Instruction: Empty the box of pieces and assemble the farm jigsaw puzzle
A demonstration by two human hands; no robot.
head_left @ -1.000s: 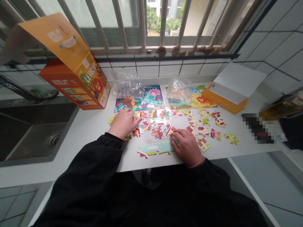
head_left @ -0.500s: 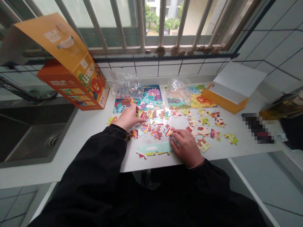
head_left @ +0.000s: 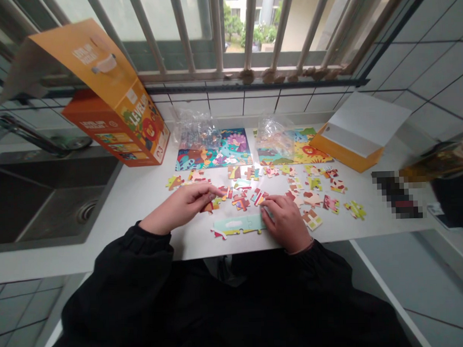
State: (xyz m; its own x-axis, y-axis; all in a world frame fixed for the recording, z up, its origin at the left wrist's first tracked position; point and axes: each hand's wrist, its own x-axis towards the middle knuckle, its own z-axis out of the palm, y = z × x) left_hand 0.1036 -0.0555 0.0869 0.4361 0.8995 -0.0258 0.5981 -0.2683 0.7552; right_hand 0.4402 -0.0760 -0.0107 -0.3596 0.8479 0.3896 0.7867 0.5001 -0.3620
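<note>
My left hand (head_left: 189,204) reaches over loose puzzle pieces. Its index finger and thumb are together at a red-and-white striped puzzle piece (head_left: 227,193); its other fingers are curled. In front of me lies a joined strip of pale blue puzzle pieces (head_left: 237,225) with a yellow-green lower edge. Over the strip's right end rests my right hand (head_left: 287,222), its thumb and bent fingers apart, covering that end. By its index fingertip is another striped piece (head_left: 257,197). A brown-and-red piece (head_left: 240,202) lies between the hands.
Two picture sheets (head_left: 231,153) lie at the back, with crinkled clear plastic bags (head_left: 197,129) on them. An orange puzzle box (head_left: 127,129) stands open at left beside the sink (head_left: 85,242). At right are an opened yellow box (head_left: 352,149) and several loose pieces (head_left: 312,198).
My left hand has drawn back toward me and down from the far row, and a striped piece now shows at its fingertips. My right hand stays on the strip. The view has shifted slightly.
</note>
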